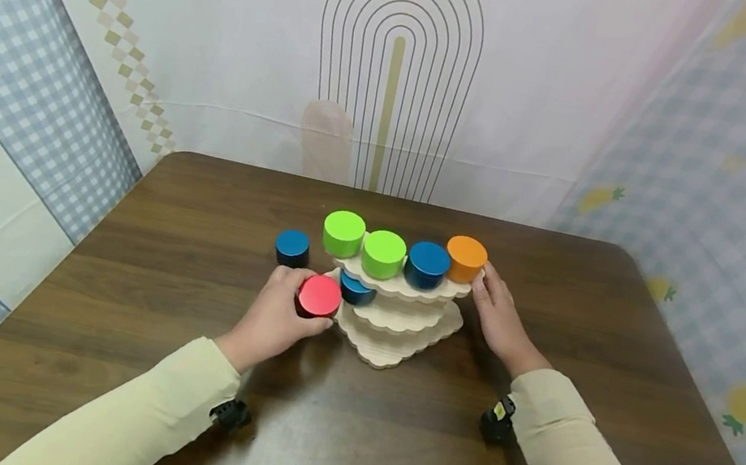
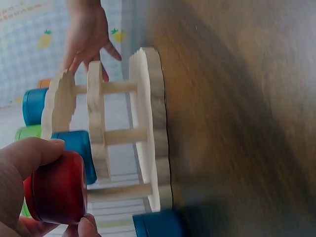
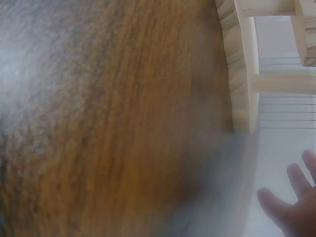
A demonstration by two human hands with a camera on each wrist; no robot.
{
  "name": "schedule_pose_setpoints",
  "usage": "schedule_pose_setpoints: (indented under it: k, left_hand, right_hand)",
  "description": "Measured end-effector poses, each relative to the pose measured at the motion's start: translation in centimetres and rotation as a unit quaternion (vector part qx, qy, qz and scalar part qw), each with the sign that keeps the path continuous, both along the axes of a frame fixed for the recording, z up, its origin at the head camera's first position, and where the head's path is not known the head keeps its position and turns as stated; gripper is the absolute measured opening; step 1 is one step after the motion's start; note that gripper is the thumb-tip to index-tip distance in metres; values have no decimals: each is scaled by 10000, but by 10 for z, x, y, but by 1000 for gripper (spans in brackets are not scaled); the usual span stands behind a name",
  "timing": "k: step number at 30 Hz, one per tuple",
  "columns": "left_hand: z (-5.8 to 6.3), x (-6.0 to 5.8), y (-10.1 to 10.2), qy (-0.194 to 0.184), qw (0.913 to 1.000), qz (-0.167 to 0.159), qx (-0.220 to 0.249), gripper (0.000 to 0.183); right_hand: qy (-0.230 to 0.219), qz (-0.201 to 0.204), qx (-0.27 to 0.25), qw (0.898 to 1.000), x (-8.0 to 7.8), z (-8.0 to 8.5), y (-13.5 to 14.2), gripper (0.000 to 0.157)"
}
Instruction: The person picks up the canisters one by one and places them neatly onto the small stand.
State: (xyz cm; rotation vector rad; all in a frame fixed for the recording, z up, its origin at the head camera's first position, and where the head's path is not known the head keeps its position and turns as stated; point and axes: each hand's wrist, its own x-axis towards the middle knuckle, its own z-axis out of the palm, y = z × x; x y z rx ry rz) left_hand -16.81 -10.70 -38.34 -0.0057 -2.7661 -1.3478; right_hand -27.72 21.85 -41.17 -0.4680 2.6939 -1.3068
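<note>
My left hand (image 1: 265, 321) grips a red round tin (image 1: 320, 295) by its sides, thumb opposite the fingers, at the left end of a tiered wooden stand (image 1: 391, 347). In the left wrist view that red tin (image 2: 59, 190) is beside a blue tin (image 2: 76, 148) on the middle tier. At the stand's right end, the fingertips of my right hand (image 1: 502, 324) are at the top tier's edge, fingers extended. Along the top tier stand two green tins (image 1: 343, 234) (image 1: 383, 255), a blue tin (image 1: 428, 265) and an orange tin (image 1: 465, 259).
Another blue tin (image 1: 293, 249) stands on the dark wooden table (image 1: 367, 445), left of the stand. Round posts (image 2: 126, 137) join the scalloped tiers. A printed cloth (image 1: 242, 38) hangs behind the table, with checked cloth on both sides.
</note>
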Motion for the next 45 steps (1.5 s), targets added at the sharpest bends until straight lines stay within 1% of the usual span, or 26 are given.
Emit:
schedule_pose_setpoints:
  k: [5,8,12,16,24,29,35,45]
  left_hand:
    - [-3,5,14,34,9999,-103,103,64]
    - [-5,8,24,-33,9997,-167,180,63]
    - [-5,11,38,-75,9992,-251,300,60]
    - [-6,12,50,-33,9991,-307,291,58]
    - [-6,10,65,-99,9995,-164,249,61]
    - [-8,9,73,-96,9992,-48,396,62]
    - [-9,7,83,-154,9981,177,569,62]
    - [-12,8,95,-74,9958,324,857,61]
  right_hand:
    - [92,25,-95,9999,0,-1,0,64]
    - [154,17,-139,9998,-1,-2,0,64]
    - [221,-7,-96,9997,-1,-2,0,63]
    - [260,2,-83,9996,-1,-1,0,62]
    - [242,13,-110,9996,-2,-2,-1,62]
    - [182,-6,-79,9998,-2,-2,0,63]
    - [119,-22,-30,9999,-1,-1,0,65]
    - [96,22,-46,9999,-1,-1,0,65]
